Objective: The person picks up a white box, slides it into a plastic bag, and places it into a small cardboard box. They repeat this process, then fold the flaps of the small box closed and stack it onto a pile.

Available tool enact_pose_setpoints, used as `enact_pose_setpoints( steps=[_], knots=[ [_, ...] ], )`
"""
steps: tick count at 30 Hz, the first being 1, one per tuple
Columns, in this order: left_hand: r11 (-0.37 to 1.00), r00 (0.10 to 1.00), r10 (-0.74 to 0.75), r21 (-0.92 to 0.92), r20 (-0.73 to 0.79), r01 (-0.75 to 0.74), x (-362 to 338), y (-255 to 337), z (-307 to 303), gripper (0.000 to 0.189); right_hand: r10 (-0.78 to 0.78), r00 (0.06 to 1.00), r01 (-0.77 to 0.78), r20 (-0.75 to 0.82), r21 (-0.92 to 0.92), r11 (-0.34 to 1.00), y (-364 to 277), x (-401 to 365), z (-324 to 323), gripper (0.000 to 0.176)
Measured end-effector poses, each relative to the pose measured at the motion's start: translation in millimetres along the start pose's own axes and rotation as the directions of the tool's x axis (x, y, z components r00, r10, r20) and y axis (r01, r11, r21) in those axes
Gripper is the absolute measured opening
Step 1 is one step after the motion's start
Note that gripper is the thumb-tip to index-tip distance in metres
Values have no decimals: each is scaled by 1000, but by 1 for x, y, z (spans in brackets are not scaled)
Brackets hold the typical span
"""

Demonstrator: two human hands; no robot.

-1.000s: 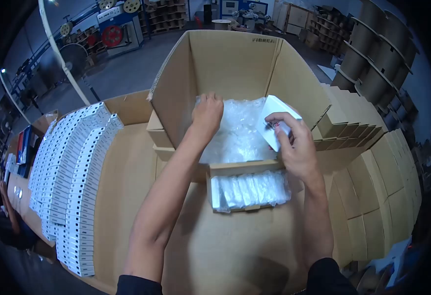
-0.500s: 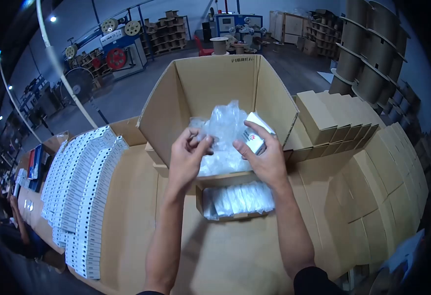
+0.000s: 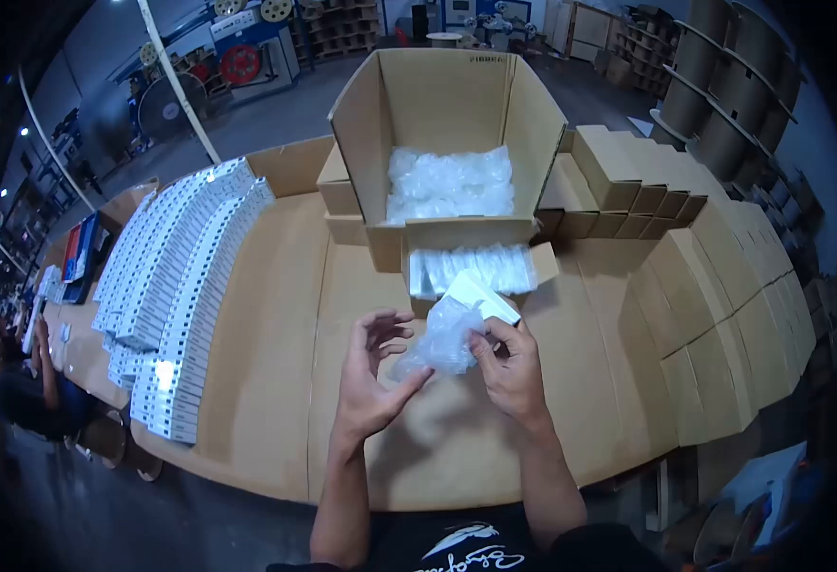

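My right hand (image 3: 512,370) is closed on a crumpled clear plastic bag (image 3: 442,341) and a small white box (image 3: 480,294), which sticks up tilted behind the bag. Left of them, my left hand (image 3: 375,377) is open, its fingers curved and apart, with the thumb tip at the bag's lower edge. Just beyond both hands stands a small carton (image 3: 544,264) holding a row of plastic-wrapped packs (image 3: 471,267). Behind that, a tall open carton (image 3: 437,95) contains a heap of clear plastic bags (image 3: 452,181).
Long stacks of white boxes (image 3: 165,276) line the left side of the cardboard-covered table (image 3: 275,381). Brown cartons (image 3: 714,315) are piled along the right. A person (image 3: 18,372) sits at the far left; large spools (image 3: 723,86) stand at the back right.
Both hands have drawn back from the tall carton toward me, bringing a plastic bag and the white box. My left hand has opened, and the camera view has tilted downward.
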State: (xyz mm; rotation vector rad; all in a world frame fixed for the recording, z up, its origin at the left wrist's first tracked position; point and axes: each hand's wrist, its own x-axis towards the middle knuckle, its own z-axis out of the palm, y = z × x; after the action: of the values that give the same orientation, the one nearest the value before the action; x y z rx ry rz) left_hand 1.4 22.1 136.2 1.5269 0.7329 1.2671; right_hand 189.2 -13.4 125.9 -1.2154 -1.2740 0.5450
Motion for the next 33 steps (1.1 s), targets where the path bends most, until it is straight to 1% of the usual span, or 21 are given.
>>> enact_pose_setpoints(
  steps=[1, 4, 6, 7, 8, 9, 11, 12, 15, 16, 17, 19, 20, 23, 24, 25, 27, 29, 31, 32, 33],
  knots=[
    [986, 997, -4, 166, 77, -9, -5, 10, -2, 45, 5, 1000, -5, 3, -11, 1000, -3, -11, -1, 17],
    [986, 970, -133, -70, 203, 150, -22, 8, 0, 32, 42, 998, -35, 56, -112, 993, -14, -37, -3, 17],
    [974, 970, -192, -93, 147, 207, -35, -1, -3, 19, 10, 998, 2, 63, -191, 982, -23, -48, -5, 22],
    [967, 968, -218, -107, 122, 231, -40, -6, -4, 12, 51, 996, -40, 73, -147, 988, -20, -54, -8, 23],
    [962, 978, -204, -178, 33, 207, -45, -11, 1, 9, 93, 992, -84, 85, -102, 991, -11, -60, -12, 24],
    [956, 978, -209, -215, -20, 200, -49, -15, 0, 9, 135, 986, -130, 97, -56, 990, -7, -67, -13, 26],
    [941, 967, -220, -290, -128, 176, -56, -25, -1, 10, 110, 992, -107, 57, -59, 993, -8, -75, -9, 28],
    [943, 970, -187, -304, -154, 134, -57, -27, -4, 11, 100, 994, -97, 40, -61, 993, -9, -78, -7, 29],
    [996, 920, 63, -26, -387, -80, -64, -21, -4, 16, 27, 999, -22, 27, -151, 988, -15, -83, -2, 27],
    [951, 904, 260, 250, -338, -180, -66, -18, -11, 33, 45, 998, -38, 40, -159, 986, -17, -84, -2, 26],
    [864, 904, 375, 432, -208, -259, -67, -6, -14, 37, 41, 998, -32, 51, -178, 983, -17, -87, -1, 25],
    [576, 855, 507, 694, 112, -432, -60, 24, -16, 46, 30, 997, -14, 72, -217, 976, -18, -88, -1, 23],
    [571, 864, 476, 691, 162, -444, -57, 27, -12, 46, 18, 997, -1, 80, -215, 977, -20, -87, 0, 22],
    [585, 915, 313, 708, 253, -396, -48, 17, -7, 38, -25, 994, 47, 102, -224, 973, -21, -83, -1, 19],
    [642, 929, 275, 672, 247, -369, -45, 8, -8, 28, -35, 993, 61, 113, -236, 970, -19, -82, -3, 18],
    [661, 943, 234, 673, 236, -332, -46, 3, -7, 26, -46, 991, 76, 122, -248, 966, -16, -82, -5, 17],
    [689, 963, 162, 674, 216, -267, -41, -4, -3, 23, 6, 993, 21, 116, -232, 972, -11, -82, -8, 16],
    [710, 967, 141, 659, 212, -248, -36, -8, 1, 16, 62, 992, -35, 107, -234, 972, -6, -81, -10, 16],
    [713, 973, 115, 666, 200, -221, -36, -18, 0, 14, 193, 973, -166, 127, -195, 967, 3, -85, -14, 17],
    [721, 977, 52, 669, 208, -181, -35, -18, -2, 13, 251, 958, -226, 138, -175, 958, 7, -86, -15, 17],
    [756, 975, 72, 626, 210, -191, -32, -20, -4, 11, 245, 958, -214, 148, -198, 957, 8, -85, -16, 16]
  ],
)
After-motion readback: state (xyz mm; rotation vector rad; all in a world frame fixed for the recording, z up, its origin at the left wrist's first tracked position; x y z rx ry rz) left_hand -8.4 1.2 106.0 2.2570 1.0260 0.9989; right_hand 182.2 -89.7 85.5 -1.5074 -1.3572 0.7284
